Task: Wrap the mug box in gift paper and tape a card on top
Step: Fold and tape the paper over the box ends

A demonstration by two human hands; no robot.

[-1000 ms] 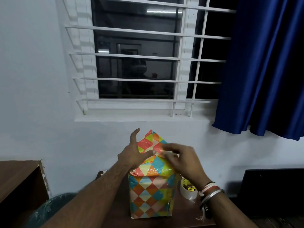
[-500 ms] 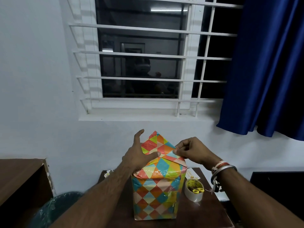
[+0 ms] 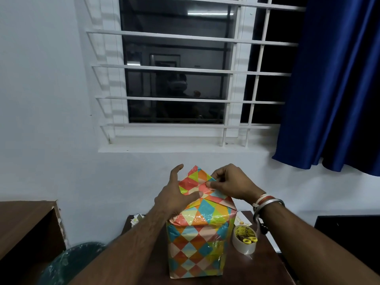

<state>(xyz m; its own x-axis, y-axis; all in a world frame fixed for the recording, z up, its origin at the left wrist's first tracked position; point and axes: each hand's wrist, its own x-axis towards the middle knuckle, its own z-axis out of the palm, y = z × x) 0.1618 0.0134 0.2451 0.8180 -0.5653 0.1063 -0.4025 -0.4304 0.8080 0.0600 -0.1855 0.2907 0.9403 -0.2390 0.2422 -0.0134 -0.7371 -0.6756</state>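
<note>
The mug box (image 3: 197,247) stands upright on a small dark table (image 3: 265,266), covered in shiny paper with a diamond pattern in orange, teal, yellow and red. At its top a triangular paper flap (image 3: 195,179) sticks up. My left hand (image 3: 174,196) lies against the flap's left side with straight fingers, thumb pressing across the front fold. My right hand (image 3: 230,184) pinches the flap's right edge between thumb and fingertips. A pale card (image 3: 243,220) lies on the table behind the box, mostly hidden.
A roll of clear tape (image 3: 244,241) sits right of the box with yellow-handled scissors (image 3: 249,240) inside its ring. A brown cabinet (image 3: 26,227) stands at left, a bin with a dark liner (image 3: 70,262) beside it. A white wall, barred window and blue curtain (image 3: 337,83) lie behind.
My right hand has moved from the top front of the box to the flap's right edge and now pinches it. My left hand stays against the flap's left side.
</note>
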